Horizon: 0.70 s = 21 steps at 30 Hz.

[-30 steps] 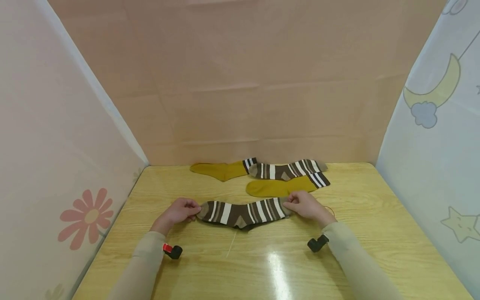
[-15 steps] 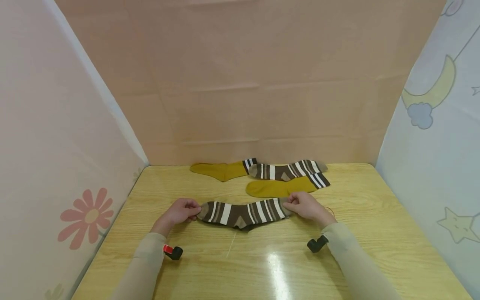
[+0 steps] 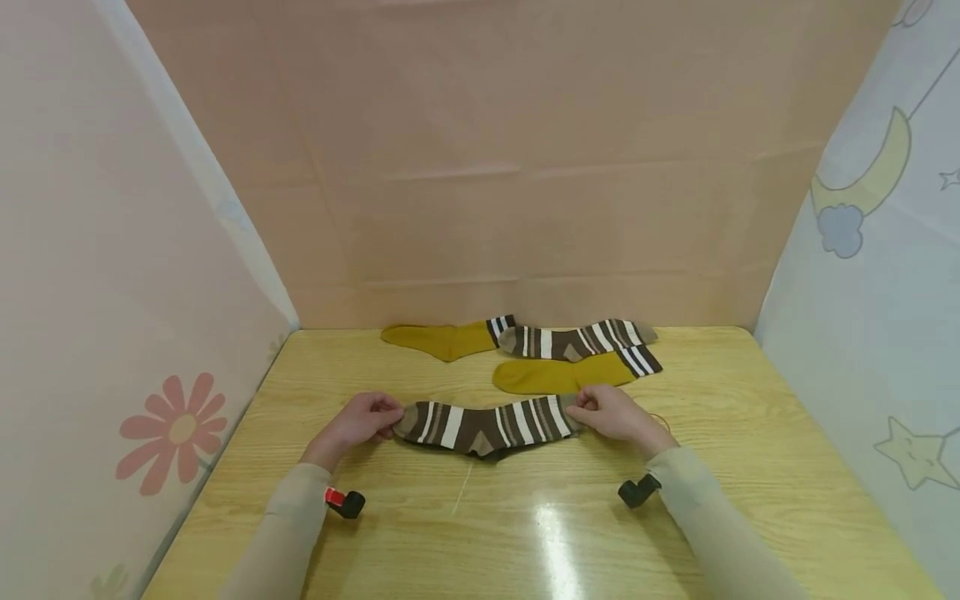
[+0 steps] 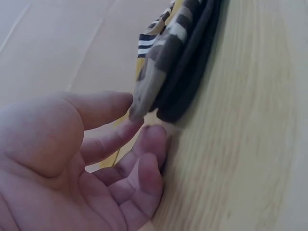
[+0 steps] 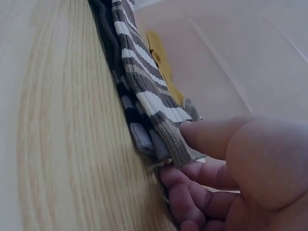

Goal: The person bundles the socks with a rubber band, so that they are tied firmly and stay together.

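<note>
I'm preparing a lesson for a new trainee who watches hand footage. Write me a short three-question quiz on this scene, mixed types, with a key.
1. Fill in: the left hand pinches the front striped sock by its ____.
2. True or false: the right hand pinches that sock's cuff.
3. Multiple choice: how many mustard socks lie beyond the front striped sock, seen from the person?
a) one
b) two
c) three

Key:
1. toe
2. True
3. b
</note>
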Motion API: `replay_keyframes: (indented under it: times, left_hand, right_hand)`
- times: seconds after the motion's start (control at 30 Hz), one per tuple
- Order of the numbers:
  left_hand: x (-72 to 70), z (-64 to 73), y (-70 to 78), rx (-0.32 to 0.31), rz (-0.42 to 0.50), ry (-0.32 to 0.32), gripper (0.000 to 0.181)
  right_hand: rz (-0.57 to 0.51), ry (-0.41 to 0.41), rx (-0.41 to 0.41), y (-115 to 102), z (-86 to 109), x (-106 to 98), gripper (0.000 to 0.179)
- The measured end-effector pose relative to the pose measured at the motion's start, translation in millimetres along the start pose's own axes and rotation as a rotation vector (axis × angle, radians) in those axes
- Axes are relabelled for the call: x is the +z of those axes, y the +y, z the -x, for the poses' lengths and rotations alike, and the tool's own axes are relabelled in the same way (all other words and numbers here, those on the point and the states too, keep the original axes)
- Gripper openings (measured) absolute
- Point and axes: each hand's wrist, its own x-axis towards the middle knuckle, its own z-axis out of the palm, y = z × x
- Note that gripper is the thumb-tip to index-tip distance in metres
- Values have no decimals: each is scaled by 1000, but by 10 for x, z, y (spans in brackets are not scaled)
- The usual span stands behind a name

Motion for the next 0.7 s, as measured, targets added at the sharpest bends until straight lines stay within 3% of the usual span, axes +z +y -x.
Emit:
replay_keyframes:
  times: [0.4, 0.57, 0.7]
  left_hand:
    - [73, -155, 244, 58, 7, 167, 28]
    - [172, -256, 431, 127, -19, 183, 24]
    - [286, -339, 597, 159, 0, 161, 21]
  right_hand:
    - [-13, 100, -16, 120, 123, -129, 17]
    - [-39, 155, -20, 209, 146, -190, 16]
    - [-34, 212, -27, 257, 130, -282, 15]
